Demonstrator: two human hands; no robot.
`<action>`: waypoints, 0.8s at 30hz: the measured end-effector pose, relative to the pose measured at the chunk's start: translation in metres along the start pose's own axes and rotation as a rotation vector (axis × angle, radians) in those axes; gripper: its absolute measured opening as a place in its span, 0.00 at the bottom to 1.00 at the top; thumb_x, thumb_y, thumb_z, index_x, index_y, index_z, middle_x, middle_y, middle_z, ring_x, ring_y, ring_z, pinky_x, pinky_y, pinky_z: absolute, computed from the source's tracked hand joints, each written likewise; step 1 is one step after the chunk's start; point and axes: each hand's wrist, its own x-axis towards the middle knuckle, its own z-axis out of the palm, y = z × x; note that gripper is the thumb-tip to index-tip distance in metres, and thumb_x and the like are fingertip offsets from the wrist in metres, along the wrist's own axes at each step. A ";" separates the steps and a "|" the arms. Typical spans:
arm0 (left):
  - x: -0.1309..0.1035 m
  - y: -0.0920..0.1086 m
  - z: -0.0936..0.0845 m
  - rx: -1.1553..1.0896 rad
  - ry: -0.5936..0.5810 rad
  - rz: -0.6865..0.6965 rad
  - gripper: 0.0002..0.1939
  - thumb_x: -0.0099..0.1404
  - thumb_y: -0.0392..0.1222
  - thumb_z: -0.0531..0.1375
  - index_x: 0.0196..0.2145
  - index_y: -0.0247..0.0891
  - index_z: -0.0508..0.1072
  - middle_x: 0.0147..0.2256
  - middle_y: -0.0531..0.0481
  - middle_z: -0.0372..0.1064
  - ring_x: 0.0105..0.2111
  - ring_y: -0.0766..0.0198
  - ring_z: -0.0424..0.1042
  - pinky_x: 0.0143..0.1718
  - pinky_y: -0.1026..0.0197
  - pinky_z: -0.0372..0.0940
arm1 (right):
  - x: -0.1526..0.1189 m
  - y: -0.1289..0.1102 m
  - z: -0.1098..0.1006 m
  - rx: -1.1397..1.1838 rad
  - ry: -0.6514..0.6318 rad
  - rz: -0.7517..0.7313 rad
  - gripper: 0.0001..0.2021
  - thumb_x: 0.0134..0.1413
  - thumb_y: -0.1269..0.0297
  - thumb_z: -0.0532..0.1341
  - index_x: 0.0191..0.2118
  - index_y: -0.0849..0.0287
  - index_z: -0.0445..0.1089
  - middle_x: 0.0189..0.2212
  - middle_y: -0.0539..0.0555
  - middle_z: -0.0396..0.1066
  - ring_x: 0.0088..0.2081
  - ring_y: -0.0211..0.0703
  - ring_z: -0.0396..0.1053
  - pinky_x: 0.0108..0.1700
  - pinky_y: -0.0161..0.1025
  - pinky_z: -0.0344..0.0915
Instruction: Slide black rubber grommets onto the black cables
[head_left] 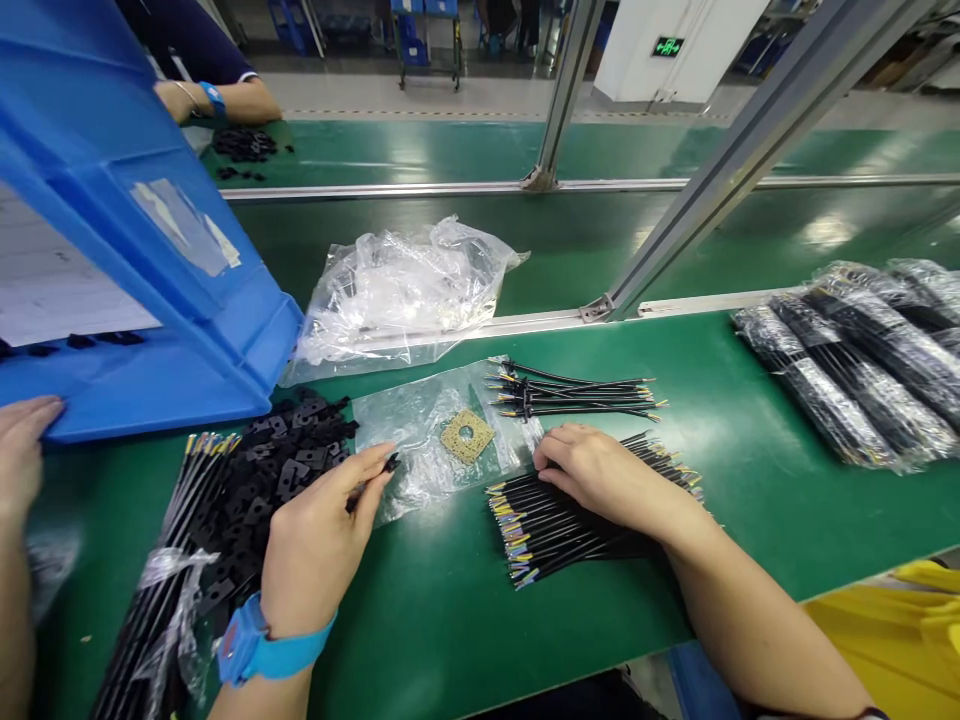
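blk clip pinched in l hand; r hand on wires.

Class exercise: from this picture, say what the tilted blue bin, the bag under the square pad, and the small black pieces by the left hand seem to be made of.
Blue bin: moulded plastic, smooth with a slight sheen. Bag: thin clear plastic film, crinkled and glossy. Black pieces: flat, matt, punched shapes, perhaps rubber or plastic; the look leaves it open. The left hand pinches one in its fingers.
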 end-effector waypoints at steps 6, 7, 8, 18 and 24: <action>0.001 0.006 -0.001 -0.147 -0.025 -0.101 0.13 0.73 0.50 0.61 0.48 0.45 0.82 0.39 0.52 0.86 0.31 0.59 0.85 0.35 0.61 0.79 | 0.011 0.000 0.018 0.120 0.220 -0.029 0.07 0.72 0.73 0.58 0.47 0.57 0.73 0.41 0.56 0.75 0.42 0.46 0.75 0.47 0.43 0.74; 0.001 0.007 -0.001 -0.163 -0.026 -0.107 0.13 0.73 0.50 0.61 0.48 0.45 0.82 0.40 0.52 0.86 0.30 0.60 0.84 0.34 0.61 0.79 | 0.013 -0.001 0.023 0.107 0.265 -0.024 0.08 0.73 0.72 0.57 0.48 0.58 0.73 0.42 0.57 0.74 0.42 0.46 0.75 0.46 0.43 0.75; 0.002 0.009 -0.001 -0.174 -0.027 -0.114 0.13 0.73 0.49 0.61 0.48 0.45 0.82 0.40 0.52 0.86 0.29 0.60 0.84 0.34 0.62 0.79 | 0.015 -0.002 0.028 0.082 0.299 -0.019 0.09 0.73 0.72 0.56 0.48 0.58 0.73 0.43 0.58 0.74 0.42 0.46 0.75 0.46 0.44 0.75; 0.005 0.019 -0.004 -0.256 -0.013 -0.181 0.11 0.69 0.46 0.64 0.47 0.47 0.82 0.34 0.55 0.86 0.30 0.58 0.85 0.27 0.62 0.78 | 0.018 -0.011 0.037 -0.171 0.247 -0.005 0.12 0.67 0.80 0.58 0.45 0.57 0.75 0.41 0.56 0.74 0.39 0.45 0.71 0.41 0.39 0.69; 0.002 0.022 0.001 -0.288 -0.004 -0.205 0.11 0.68 0.46 0.65 0.47 0.48 0.83 0.33 0.56 0.85 0.27 0.59 0.84 0.31 0.60 0.80 | 0.017 -0.013 0.035 -0.246 0.218 -0.005 0.12 0.65 0.80 0.61 0.48 0.60 0.76 0.35 0.55 0.74 0.36 0.45 0.71 0.35 0.38 0.65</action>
